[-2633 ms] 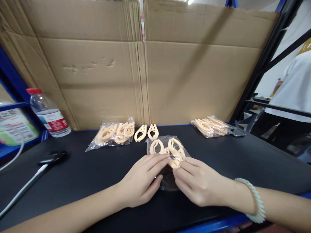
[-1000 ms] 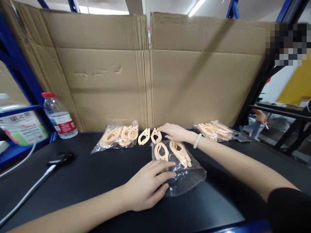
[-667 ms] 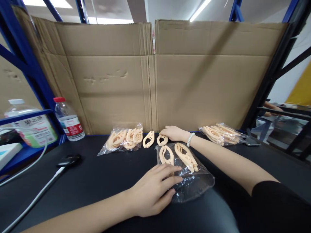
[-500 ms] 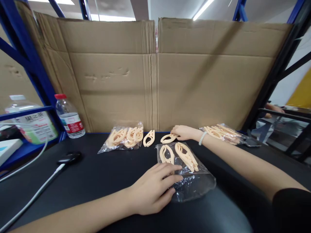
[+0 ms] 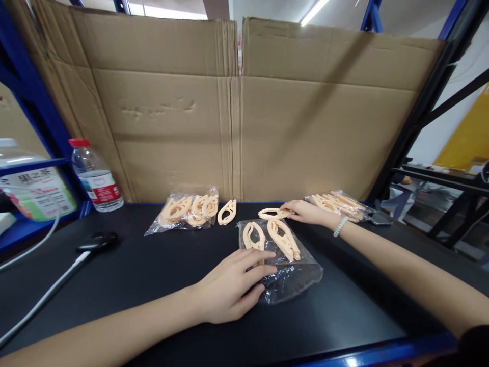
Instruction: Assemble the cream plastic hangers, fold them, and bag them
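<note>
A clear plastic bag lies on the black table, with two cream folded hangers inside it. My left hand rests on the bag's lower left part, palm down, fingers spread. Further back, my right hand has its fingertips closed on the right end of a loose cream hanger lying just behind the bag. Another loose hanger is on the table to the left. Filled bags of hangers lie at the back left and at the back right, beyond my right hand.
A red-capped water bottle stands at the left by a blue shelf frame. A black device with a white cable lies on the left. Cardboard walls the back. A phone lies at the right.
The view has shifted slightly. My right hand has turned the loose hanger a little and moved it right, away from the other loose one. My left hand stays on the bag.
</note>
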Motion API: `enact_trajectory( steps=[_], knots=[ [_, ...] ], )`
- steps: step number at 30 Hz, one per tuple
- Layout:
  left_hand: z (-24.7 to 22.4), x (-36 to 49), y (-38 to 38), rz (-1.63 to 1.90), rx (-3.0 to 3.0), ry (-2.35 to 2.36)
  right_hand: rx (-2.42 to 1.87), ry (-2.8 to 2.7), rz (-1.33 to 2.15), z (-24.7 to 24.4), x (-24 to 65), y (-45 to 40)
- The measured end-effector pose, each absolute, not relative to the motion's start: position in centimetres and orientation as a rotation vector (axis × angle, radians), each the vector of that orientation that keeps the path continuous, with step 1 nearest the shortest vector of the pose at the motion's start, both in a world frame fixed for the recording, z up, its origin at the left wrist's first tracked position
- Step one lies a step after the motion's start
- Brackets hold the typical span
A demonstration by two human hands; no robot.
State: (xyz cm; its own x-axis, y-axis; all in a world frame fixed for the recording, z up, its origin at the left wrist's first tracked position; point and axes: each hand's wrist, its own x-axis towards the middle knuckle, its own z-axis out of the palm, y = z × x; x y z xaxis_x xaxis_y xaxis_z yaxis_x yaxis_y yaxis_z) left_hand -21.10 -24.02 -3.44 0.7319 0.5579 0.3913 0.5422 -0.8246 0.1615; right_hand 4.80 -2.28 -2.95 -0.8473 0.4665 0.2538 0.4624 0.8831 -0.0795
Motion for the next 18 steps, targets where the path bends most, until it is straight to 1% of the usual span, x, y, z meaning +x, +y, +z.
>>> enact_trajectory(
  steps=[6, 10, 16, 18],
  knots=[
    [-3.4, -21.2, -24.0, 0.69, 2.887, 0.902, -0.742, -2.549, -0.091, -2.3, 6.2, -4.3],
    [-3.5, -21.2, -24.0, 0.719, 2.876, 0.906, -0.796, -2.352, -0.22, -0.6, 7.5, -7.2],
    [-3.7, -21.3, -23.9, 0.724, 2.838, 0.906, -0.617, -2.088, -0.605, 2.8, 7.4, -16.5],
    [-3.7, -21.3, -23.9, 0.74, 2.824, 0.899, -0.561, -2.1, -0.632, 3.3, 7.4, -20.1]
  ],
)
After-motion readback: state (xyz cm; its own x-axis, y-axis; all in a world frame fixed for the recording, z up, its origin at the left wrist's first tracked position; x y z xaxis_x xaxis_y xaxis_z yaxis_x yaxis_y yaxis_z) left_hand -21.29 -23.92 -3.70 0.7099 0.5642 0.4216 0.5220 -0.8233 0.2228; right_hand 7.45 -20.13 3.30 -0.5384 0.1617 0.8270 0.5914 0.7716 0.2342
